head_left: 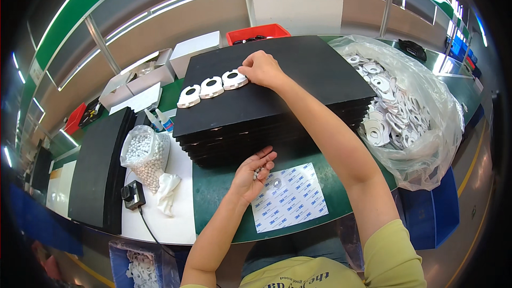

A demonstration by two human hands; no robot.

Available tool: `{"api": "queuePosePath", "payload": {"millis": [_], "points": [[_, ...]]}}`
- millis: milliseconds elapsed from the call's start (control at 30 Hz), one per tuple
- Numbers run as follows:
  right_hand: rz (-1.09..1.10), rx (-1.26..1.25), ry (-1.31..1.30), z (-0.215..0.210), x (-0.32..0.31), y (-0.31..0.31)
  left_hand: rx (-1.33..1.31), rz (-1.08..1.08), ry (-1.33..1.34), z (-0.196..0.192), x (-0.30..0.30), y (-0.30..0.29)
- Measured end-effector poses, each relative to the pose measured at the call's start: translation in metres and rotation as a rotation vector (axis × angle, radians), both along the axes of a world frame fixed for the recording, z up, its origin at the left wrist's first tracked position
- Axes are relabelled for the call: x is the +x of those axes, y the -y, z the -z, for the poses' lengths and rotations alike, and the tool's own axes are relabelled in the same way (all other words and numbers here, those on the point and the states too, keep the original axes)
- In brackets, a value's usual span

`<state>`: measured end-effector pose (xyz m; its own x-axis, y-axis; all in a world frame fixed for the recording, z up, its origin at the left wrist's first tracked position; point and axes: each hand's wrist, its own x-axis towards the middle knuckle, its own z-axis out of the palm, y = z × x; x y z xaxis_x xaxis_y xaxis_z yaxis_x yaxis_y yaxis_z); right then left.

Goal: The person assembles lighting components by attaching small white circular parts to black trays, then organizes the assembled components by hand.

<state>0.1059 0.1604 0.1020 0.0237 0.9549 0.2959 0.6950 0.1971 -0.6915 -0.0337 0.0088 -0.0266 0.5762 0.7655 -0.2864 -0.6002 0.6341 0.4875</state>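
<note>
My right hand [261, 69] reaches over a stack of black boards [277, 93], its fingers bent together at the edge of a white ring-shaped plastic part [233, 79]. Two more such parts [212, 87] lie in a row to its left on the top board. Whether the fingers pinch anything small is hidden. In front of the stack, my left hand [252, 175] is turned palm up with curled fingers, cupping several small white beads [257, 172]. Below it a white sheet with blue print [290, 197] lies on the green table [218, 192].
At right stands a big clear bag [394, 106] of white plastic parts. On the left are a bag of white beads [144, 152], small glue bottles [160, 121], a black corded device [133, 195] and more black boards [98, 170]. Behind are a red bin [258, 33] and white boxes [194, 50].
</note>
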Motion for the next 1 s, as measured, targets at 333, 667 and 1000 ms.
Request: {"api": "queuePosePath", "payload": {"millis": [333,667,1000], "points": [[-0.416,0.532,0.225,0.004,-0.109,0.01,0.017,0.016,-0.028,-0.008,-0.027,0.001],[-0.301,0.361,0.23,0.016,-0.108,0.006,0.039,0.032,-0.04,-0.011,-0.017,0.007],[-0.1,1.195,0.053,-0.001,0.058,0.158,0.014,0.005,-0.001,0.005,0.033,0.013]]}}
